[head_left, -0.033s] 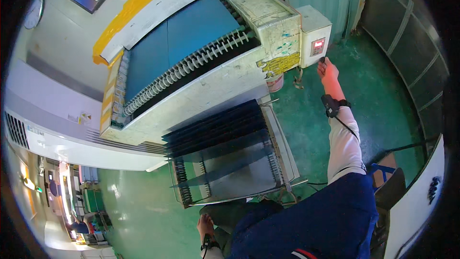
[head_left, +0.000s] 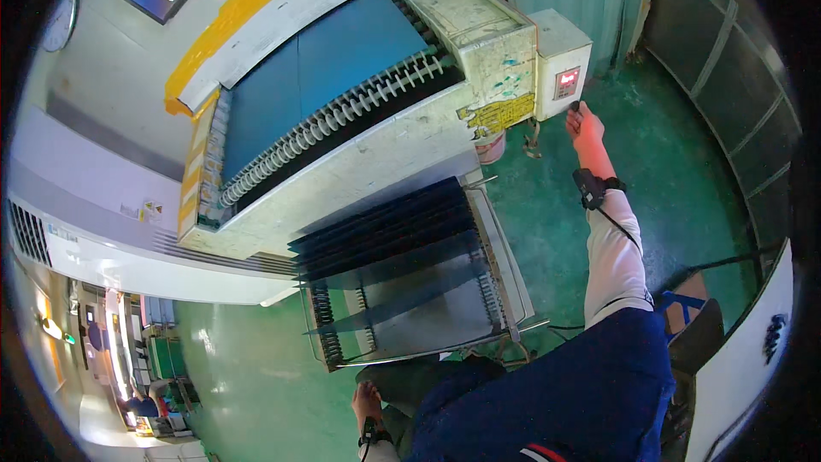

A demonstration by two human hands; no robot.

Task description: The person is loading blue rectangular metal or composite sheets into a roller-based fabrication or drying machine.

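Note:
My right hand (head_left: 587, 126) reaches out at full stretch, its fingers closed round a small black knob (head_left: 575, 107) at the lower corner of a white control box (head_left: 562, 43). A red-lit display panel (head_left: 567, 83) glows just above those fingers. The box sits at the end of a worn, pale machine (head_left: 368, 141) with a row of white rollers and a blue sheet (head_left: 316, 68) lying in it. Low in the view, my left hand (head_left: 368, 402) is beside my dark-trousered leg; its fingers are too small and foreshortened to read.
In front of the machine stands a metal rack (head_left: 511, 278) holding several dark sheets (head_left: 393, 227). A pinkish bucket (head_left: 492, 151) is under the machine's end. Grey panels (head_left: 727, 51) line the right side, and a white board (head_left: 748, 359) is at lower right. Green floor (head_left: 256, 359) surrounds the rack.

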